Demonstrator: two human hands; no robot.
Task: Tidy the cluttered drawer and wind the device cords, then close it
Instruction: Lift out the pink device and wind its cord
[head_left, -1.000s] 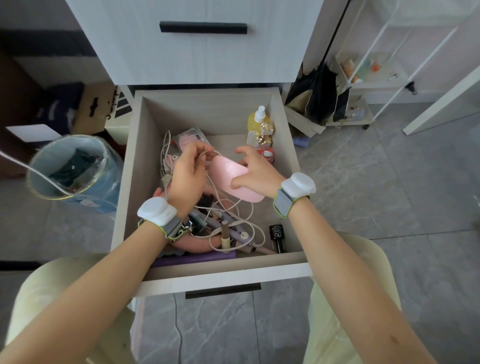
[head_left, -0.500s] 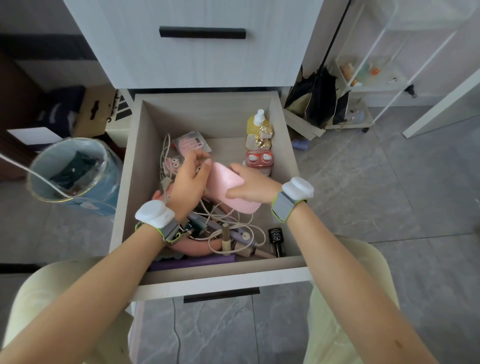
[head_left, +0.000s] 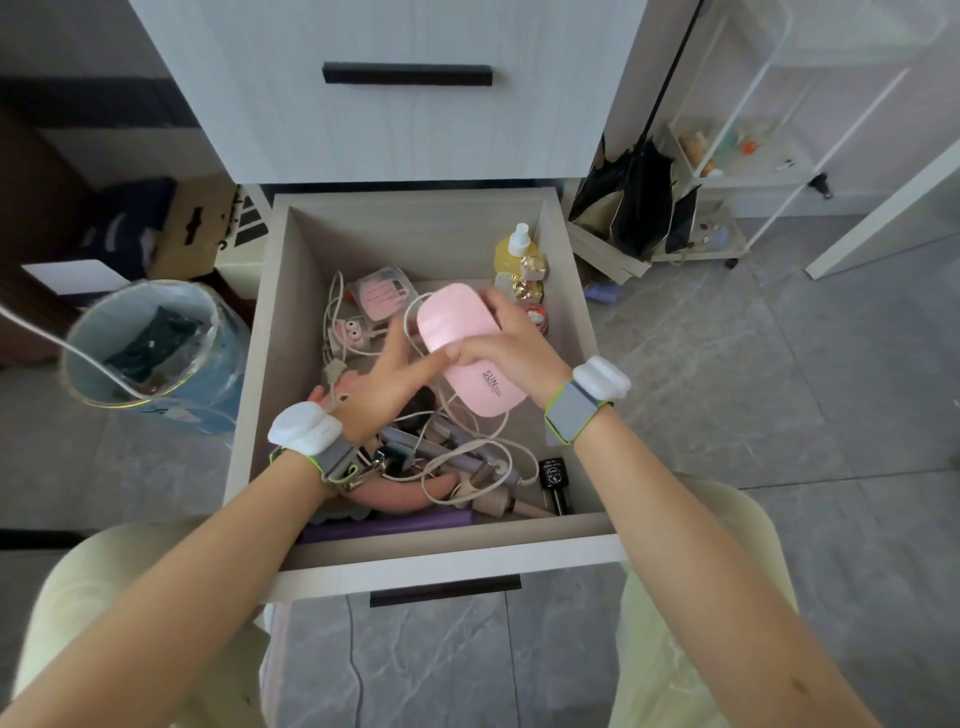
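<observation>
Drawer (head_left: 254, 374) woodgrain, open; right hand (head_left: 506, 343) grips smooth pink lamp (head_left: 480, 389).

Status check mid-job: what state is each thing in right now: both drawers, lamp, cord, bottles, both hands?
lower drawer, pulled open.
upper drawer, shut.
pink lamp, held over the clutter.
right hand, grips the lamp.
left hand, fingers stretched to the lamp's side, blurred.
white cord, unwound, tangled over the clutter.
yellow bottle, upright, capped.
black polish bottle, lying down, capped.
</observation>
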